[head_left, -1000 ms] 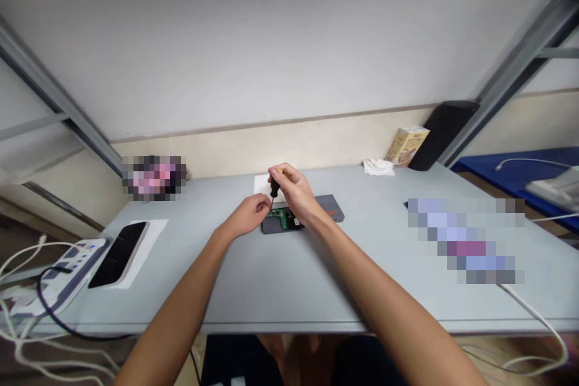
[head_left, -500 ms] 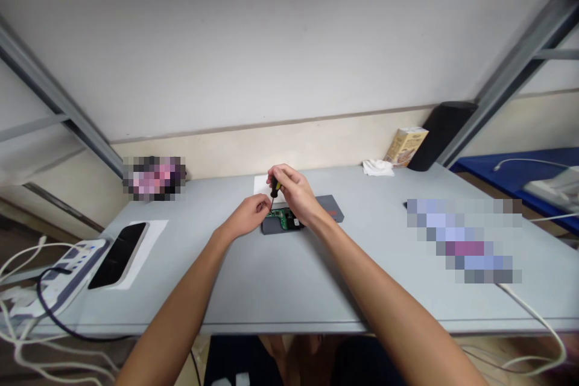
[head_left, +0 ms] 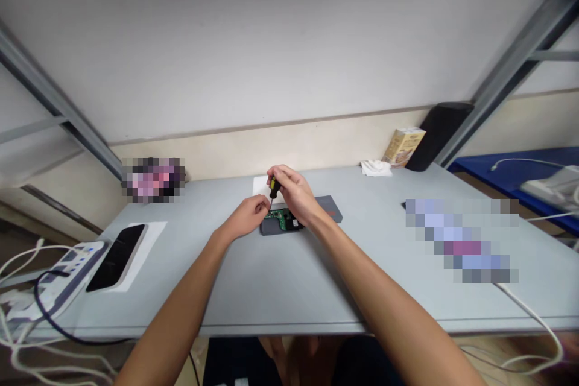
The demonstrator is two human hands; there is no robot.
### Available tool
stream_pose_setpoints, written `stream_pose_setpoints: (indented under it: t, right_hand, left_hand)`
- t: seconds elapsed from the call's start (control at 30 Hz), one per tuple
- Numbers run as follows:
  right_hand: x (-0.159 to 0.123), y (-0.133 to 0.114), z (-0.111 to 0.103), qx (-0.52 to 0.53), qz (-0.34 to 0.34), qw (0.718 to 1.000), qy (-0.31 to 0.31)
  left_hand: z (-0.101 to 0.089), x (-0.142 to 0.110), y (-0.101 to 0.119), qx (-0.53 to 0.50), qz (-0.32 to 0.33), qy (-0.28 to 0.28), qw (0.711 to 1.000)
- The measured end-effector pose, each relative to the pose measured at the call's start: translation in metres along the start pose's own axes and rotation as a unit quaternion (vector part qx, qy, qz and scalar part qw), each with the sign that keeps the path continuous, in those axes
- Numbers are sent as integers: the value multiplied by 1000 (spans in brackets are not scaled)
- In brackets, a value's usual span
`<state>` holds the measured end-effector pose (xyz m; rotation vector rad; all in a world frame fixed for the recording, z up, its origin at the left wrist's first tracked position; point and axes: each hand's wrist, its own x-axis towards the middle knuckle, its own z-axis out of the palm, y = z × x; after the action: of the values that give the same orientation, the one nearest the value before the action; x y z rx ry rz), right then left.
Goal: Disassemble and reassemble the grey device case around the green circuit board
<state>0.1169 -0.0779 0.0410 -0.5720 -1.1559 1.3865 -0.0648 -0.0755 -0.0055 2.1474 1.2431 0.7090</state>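
Note:
My right hand (head_left: 292, 190) is closed round a screwdriver (head_left: 274, 188) with a black and yellow handle, held nearly upright. Its thin shaft points down at the left part of a green circuit board (head_left: 284, 217). The board sits in an opened dark grey device casing (head_left: 270, 228), lying flat on the table; a black part with a small white label shows on its right. Beside the screwdriver tip, my left hand (head_left: 253, 214) has its fingers curled together at the casing's left end. What those fingers pinch, if anything, is hidden. A flat dark grey panel (head_left: 331, 208) shows behind my right wrist.
White paper (head_left: 260, 186) lies behind my hands. A phone (head_left: 116, 256) rests on paper at left, beside a power strip (head_left: 67, 277) with tangled cables. Tissue (head_left: 376, 168), a yellow carton (head_left: 404, 146) and a black cylinder (head_left: 441, 136) stand at back right. A blurred-out object (head_left: 456, 241) lies right.
The whole view has shifted very slightly. Both hands, the screwdriver and the device keep nearly the same positions.

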Motion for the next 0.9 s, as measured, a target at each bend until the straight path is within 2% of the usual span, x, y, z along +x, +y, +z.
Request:
stream_pose_setpoints:
  t: [0.2, 0.37, 0.47, 0.67, 0.8, 0.9]
  right_hand:
    - [-1, 3, 0, 10, 3, 1000, 11]
    - [1, 3, -2, -29, -34, 999, 5]
    - [0, 2, -2, -44, -28, 999, -16]
    - [-2, 3, 1, -38, -18, 999, -12]
    - [-4, -1, 1, -125, -62, 990, -6]
    - [-5, -5, 0, -139, -58, 988, -30]
  left_hand:
    - [0, 0, 3, 2, 3, -3, 1000]
    - [0, 0, 0, 2, 15, -5, 1000]
    - [0, 0, -1, 2, 10, -1, 1000]
    - [0, 0, 2, 6, 9, 0, 1000]
    - [-1, 0, 3, 11, 20, 0, 1000]
    - [-1, 0, 2, 14, 20, 1, 1000]
